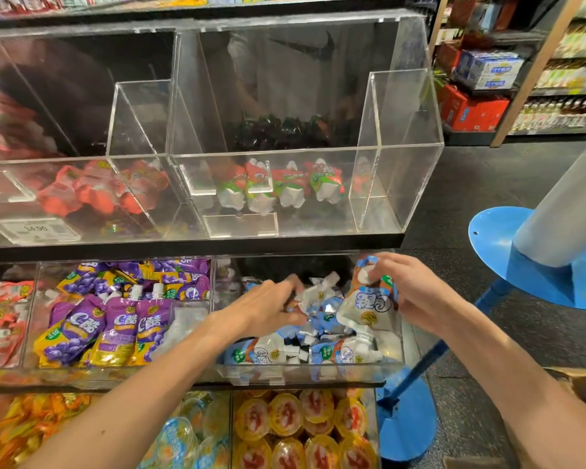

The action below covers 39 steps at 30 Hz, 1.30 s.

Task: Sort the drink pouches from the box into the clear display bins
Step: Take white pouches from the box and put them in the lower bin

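Observation:
Both hands are inside the clear bin (305,374) at the right of the middle shelf, which holds several blue-and-white drink pouches (268,355). My right hand (410,292) grips one blue-and-white pouch (372,302) upright by its cap end, above the pile at the bin's right side. My left hand (271,308) reaches into the pile with curled fingers that touch the pouches; whether it holds one is hidden. A corner of the cardboard box (582,384) shows at the right edge.
Purple grape pouches (115,326) fill the neighbouring bin. Red pouches (95,191) and green-red pouches (278,187) lie in the upper clear bins. Jelly cups (301,431) sit on the lowest shelf. A blue stand base (406,421) stands on the floor at right.

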Each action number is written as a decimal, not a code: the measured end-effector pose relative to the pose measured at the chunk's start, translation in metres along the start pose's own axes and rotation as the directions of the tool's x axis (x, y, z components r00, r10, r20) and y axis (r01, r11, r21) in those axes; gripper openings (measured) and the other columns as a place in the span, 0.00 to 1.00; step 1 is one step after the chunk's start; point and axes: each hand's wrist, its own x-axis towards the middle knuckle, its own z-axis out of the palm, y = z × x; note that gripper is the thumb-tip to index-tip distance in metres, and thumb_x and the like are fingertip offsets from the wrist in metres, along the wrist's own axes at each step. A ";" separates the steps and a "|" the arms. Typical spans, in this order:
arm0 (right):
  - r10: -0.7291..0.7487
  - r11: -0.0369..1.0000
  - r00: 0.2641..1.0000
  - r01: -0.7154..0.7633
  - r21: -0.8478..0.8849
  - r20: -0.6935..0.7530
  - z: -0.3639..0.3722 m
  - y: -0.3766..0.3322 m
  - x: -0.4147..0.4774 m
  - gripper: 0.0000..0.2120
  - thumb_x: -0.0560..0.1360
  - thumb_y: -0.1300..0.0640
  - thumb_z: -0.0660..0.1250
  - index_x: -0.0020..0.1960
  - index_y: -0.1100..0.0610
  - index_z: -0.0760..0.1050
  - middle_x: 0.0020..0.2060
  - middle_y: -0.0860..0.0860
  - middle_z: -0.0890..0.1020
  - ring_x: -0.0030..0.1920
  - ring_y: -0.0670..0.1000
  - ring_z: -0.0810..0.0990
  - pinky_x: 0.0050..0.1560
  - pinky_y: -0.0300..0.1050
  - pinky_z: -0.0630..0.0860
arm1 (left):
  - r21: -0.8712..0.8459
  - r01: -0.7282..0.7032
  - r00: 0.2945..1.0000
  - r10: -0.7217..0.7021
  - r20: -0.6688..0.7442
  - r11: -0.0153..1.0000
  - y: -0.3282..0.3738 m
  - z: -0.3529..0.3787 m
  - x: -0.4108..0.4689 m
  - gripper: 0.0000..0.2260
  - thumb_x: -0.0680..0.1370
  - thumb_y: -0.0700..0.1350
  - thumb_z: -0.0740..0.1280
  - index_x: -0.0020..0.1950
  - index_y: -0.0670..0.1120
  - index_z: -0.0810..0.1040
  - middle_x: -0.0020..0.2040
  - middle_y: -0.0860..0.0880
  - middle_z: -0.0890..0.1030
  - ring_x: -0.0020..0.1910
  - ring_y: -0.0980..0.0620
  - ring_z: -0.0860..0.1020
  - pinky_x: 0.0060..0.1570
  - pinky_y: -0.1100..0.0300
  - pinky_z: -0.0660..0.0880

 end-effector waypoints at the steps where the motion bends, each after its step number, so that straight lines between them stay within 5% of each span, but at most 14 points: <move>1: -0.036 0.999 0.999 0.036 0.020 -0.032 0.000 0.000 -0.001 0.10 0.73 0.72 0.62 0.52 0.65 0.77 0.48 0.66 0.81 0.48 0.63 0.82 0.53 0.60 0.79 | 0.010 -0.005 1.000 0.005 0.016 1.000 0.003 0.006 0.004 0.20 0.77 0.56 0.70 0.61 0.48 0.69 0.42 0.53 0.76 0.43 0.52 0.73 0.39 0.56 0.65; 6: -0.156 0.988 0.977 0.155 -0.015 -0.147 -0.001 0.008 0.003 0.15 0.73 0.69 0.65 0.55 0.54 0.79 0.53 0.65 0.82 0.53 0.65 0.83 0.57 0.66 0.78 | 0.180 -0.059 0.991 0.036 0.129 0.982 0.016 0.042 0.030 0.17 0.78 0.56 0.68 0.63 0.51 0.74 0.56 0.46 0.80 0.55 0.44 0.77 0.48 0.55 0.71; 11: -0.228 0.971 0.961 0.211 -0.113 -0.158 -0.007 0.019 0.003 0.19 0.73 0.65 0.69 0.59 0.48 0.78 0.55 0.57 0.79 0.53 0.56 0.82 0.50 0.51 0.83 | 0.371 -0.069 0.989 0.015 0.147 0.926 0.025 0.058 0.044 0.16 0.81 0.56 0.63 0.67 0.51 0.74 0.60 0.44 0.79 0.60 0.40 0.77 0.52 0.51 0.73; 16: -0.233 0.970 0.963 0.220 -0.105 -0.134 -0.007 0.027 0.003 0.17 0.73 0.64 0.71 0.54 0.43 0.77 0.56 0.57 0.78 0.54 0.56 0.82 0.53 0.57 0.82 | 0.416 -0.123 0.971 0.022 0.239 0.901 0.034 0.057 0.051 0.16 0.82 0.55 0.62 0.66 0.48 0.75 0.67 0.44 0.70 0.67 0.42 0.66 0.63 0.47 0.66; 19: -0.304 0.944 0.944 0.280 -0.173 -0.131 -0.007 0.031 0.002 0.18 0.73 0.62 0.72 0.55 0.42 0.76 0.58 0.54 0.76 0.57 0.54 0.80 0.55 0.56 0.81 | 0.294 -0.087 0.955 -0.004 0.296 0.952 0.024 0.057 0.046 0.21 0.80 0.61 0.62 0.70 0.55 0.72 0.67 0.46 0.68 0.68 0.43 0.63 0.70 0.47 0.61; 21: -0.388 0.910 0.918 0.366 -0.196 -0.088 -0.007 0.035 0.002 0.21 0.73 0.63 0.74 0.59 0.42 0.75 0.58 0.52 0.78 0.58 0.53 0.80 0.56 0.54 0.81 | 0.101 -0.041 0.975 0.018 0.220 0.994 0.016 0.048 0.036 0.19 0.81 0.54 0.64 0.72 0.53 0.72 0.68 0.46 0.70 0.70 0.44 0.65 0.71 0.55 0.61; 23: -0.482 0.854 0.876 0.464 -0.234 -0.020 -0.006 0.038 0.002 0.27 0.71 0.65 0.75 0.64 0.47 0.71 0.55 0.51 0.81 0.57 0.50 0.81 0.57 0.51 0.81 | -0.173 0.006 0.999 0.002 0.045 0.985 0.011 0.029 0.025 0.13 0.81 0.44 0.64 0.65 0.48 0.77 0.66 0.49 0.76 0.65 0.50 0.73 0.61 0.65 0.68; 26: -0.583 0.749 0.807 0.577 -0.325 0.089 0.005 0.044 0.007 0.34 0.69 0.67 0.77 0.68 0.51 0.66 0.54 0.48 0.83 0.58 0.46 0.81 0.60 0.47 0.78 | -0.635 0.012 0.996 -0.069 -0.065 0.772 0.017 -0.004 0.004 0.14 0.82 0.50 0.63 0.64 0.47 0.78 0.51 0.49 0.83 0.45 0.54 0.82 0.45 0.60 0.78; 28: -0.622 0.683 0.765 0.635 -0.362 0.168 0.018 0.048 0.012 0.37 0.67 0.66 0.78 0.69 0.49 0.64 0.55 0.47 0.83 0.58 0.45 0.81 0.60 0.44 0.78 | -0.786 0.008 0.999 -0.035 -0.018 0.618 0.025 -0.017 -0.008 0.19 0.79 0.58 0.62 0.66 0.50 0.76 0.48 0.44 0.83 0.42 0.48 0.83 0.44 0.55 0.80; 34: -0.734 0.387 0.594 0.764 -0.516 0.329 0.049 0.060 0.027 0.40 0.66 0.53 0.78 0.72 0.47 0.61 0.62 0.43 0.75 0.64 0.48 0.75 0.63 0.44 0.73 | -0.673 -0.038 0.979 -0.106 -0.172 0.739 0.018 -0.009 -0.023 0.16 0.78 0.52 0.70 0.65 0.56 0.77 0.35 0.53 0.83 0.36 0.57 0.80 0.37 0.65 0.74; 39: -0.491 0.525 0.822 0.542 -0.656 0.287 0.049 0.071 0.043 0.31 0.69 0.41 0.75 0.68 0.49 0.71 0.58 0.46 0.77 0.56 0.43 0.76 0.51 0.31 0.70 | -0.582 -0.059 0.916 -0.187 -0.354 0.811 0.006 0.007 -0.018 0.10 0.77 0.48 0.72 0.58 0.56 0.80 0.44 0.60 0.84 0.44 0.65 0.81 0.43 0.70 0.75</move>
